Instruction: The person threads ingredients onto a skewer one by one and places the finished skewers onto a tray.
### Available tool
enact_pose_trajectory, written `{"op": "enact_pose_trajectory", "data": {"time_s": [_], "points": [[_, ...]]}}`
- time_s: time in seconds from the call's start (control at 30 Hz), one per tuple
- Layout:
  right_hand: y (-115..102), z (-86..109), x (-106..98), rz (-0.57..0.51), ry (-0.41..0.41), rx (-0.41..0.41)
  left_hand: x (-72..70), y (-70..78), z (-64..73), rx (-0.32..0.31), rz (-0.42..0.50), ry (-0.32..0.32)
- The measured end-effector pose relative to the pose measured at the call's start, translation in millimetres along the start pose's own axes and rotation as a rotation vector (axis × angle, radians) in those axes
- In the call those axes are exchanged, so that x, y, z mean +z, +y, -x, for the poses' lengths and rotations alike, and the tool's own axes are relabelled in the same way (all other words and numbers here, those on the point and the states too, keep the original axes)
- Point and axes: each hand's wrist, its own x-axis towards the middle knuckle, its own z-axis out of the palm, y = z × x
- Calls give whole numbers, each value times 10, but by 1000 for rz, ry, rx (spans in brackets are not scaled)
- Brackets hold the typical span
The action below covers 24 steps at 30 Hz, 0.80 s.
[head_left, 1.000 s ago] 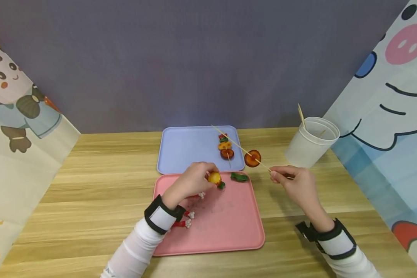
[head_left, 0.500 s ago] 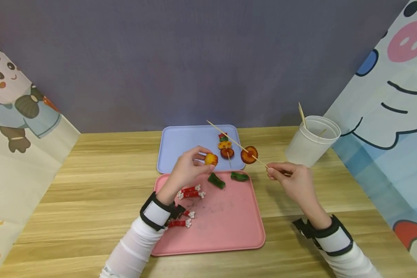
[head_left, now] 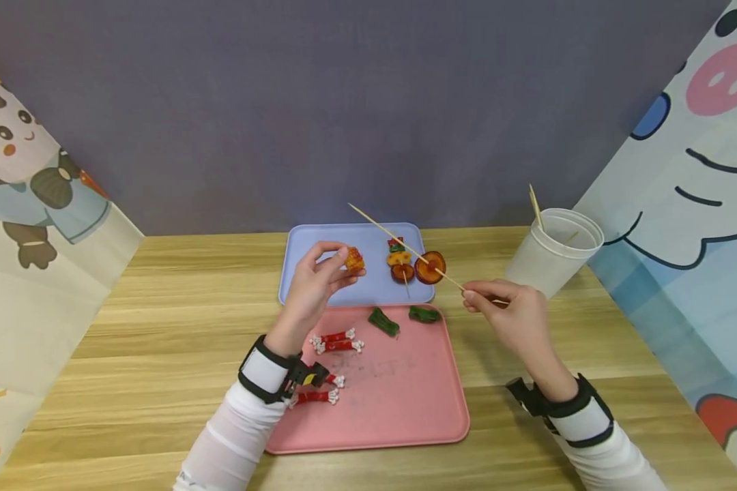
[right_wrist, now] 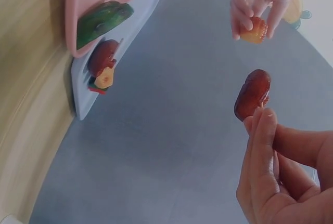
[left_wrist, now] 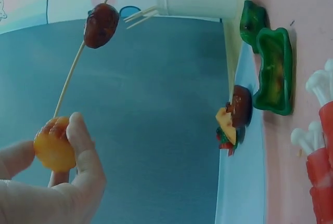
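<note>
My left hand (head_left: 310,290) pinches a ridged yellow-orange toy food piece (head_left: 355,259) between thumb and fingers, raised over the blue tray. In my right hand (head_left: 516,310) is the lower end of a bamboo skewer (head_left: 383,230), which slants up and left. A round brown toy food slice with an orange face (head_left: 430,267) is threaded on it, a little beyond the fingertips. From the left wrist view, the skewer's free end reaches the top of the yellow piece (left_wrist: 54,146), overlapping it there. The right wrist view shows the brown slice (right_wrist: 253,94) edge-on above the right fingertips.
The blue tray (head_left: 344,235) bears a loaded skewer (head_left: 399,259) at its right. On the pink tray (head_left: 399,409) in front lie two green pieces (head_left: 383,322) and several red pieces with white ends (head_left: 340,346). A white cup (head_left: 537,262) with skewers stands right.
My left hand has lifted the yellow piece from the pink tray, up and left over the blue tray, turning it. My right hand has shifted slightly left and up with the skewer.
</note>
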Motion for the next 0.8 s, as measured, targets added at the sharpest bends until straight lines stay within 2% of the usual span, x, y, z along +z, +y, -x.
{"op": "enact_pose_trajectory", "data": {"time_s": [0.23,0.57,0.8], "points": [[-31,1,30,3,-5,-10,-41,34,-22,33,210,21],[-57,4,28,1,-12,-29,-36,75,-44,141,301,88],[-124,54,11,16,-20,-70,-87,190,-38,180,355,131]]}}
